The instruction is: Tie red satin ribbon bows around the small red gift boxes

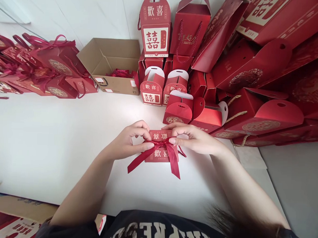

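White tabletop [76, 129]; L hand [129, 138] (9 o'clk) & R hand [192, 138] (3 o'clk) are pinching satin bow [166, 144], card gift box [157, 154]; prob. light, slippery; grip beside knot [161, 144].

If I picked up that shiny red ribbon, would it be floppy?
Probably: the ribbon looks thin, and its loose ends trail past the little box. Its sheen suggests it may feel slippery. It looks knotted at the box, so the box might come along too.
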Tool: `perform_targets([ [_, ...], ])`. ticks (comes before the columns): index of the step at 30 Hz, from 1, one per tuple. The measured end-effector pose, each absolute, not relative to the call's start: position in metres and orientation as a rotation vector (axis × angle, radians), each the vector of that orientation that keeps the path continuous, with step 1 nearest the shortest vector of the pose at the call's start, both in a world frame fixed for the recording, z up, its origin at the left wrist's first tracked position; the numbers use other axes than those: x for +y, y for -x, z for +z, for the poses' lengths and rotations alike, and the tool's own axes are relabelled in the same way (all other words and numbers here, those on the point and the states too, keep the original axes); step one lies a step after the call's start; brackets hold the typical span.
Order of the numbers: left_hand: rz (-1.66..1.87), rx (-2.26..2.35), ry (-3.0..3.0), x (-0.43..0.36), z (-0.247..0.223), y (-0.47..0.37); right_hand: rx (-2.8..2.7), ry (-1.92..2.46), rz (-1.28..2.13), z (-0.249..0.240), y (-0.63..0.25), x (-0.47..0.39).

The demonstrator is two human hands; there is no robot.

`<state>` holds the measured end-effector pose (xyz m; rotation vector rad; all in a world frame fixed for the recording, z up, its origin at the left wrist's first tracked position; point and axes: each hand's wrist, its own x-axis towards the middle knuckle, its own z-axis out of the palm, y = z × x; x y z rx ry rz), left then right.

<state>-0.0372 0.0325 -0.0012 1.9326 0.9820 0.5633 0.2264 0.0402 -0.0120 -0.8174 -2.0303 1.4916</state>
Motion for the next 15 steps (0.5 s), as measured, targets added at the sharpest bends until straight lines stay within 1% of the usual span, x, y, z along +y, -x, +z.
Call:
perform_targets([
  [4,0.416,1.042,-1.729,0.0311,-0.0024,0.0356,-2.010,0.831,1.480,-0.0133,-0.2256,0.0400],
  [10,0.393,0.961,-1.402,0.0327,-0.0005,0.0350,-1.995,0.847,1.452,-0.0159,-0.2252,0.0398],
  [15,0.310,0.929,-1.435,0.0321,-0.0004,0.0347,-2.019,0.838,1.492,-0.0147,-0.2252,0.0401],
])
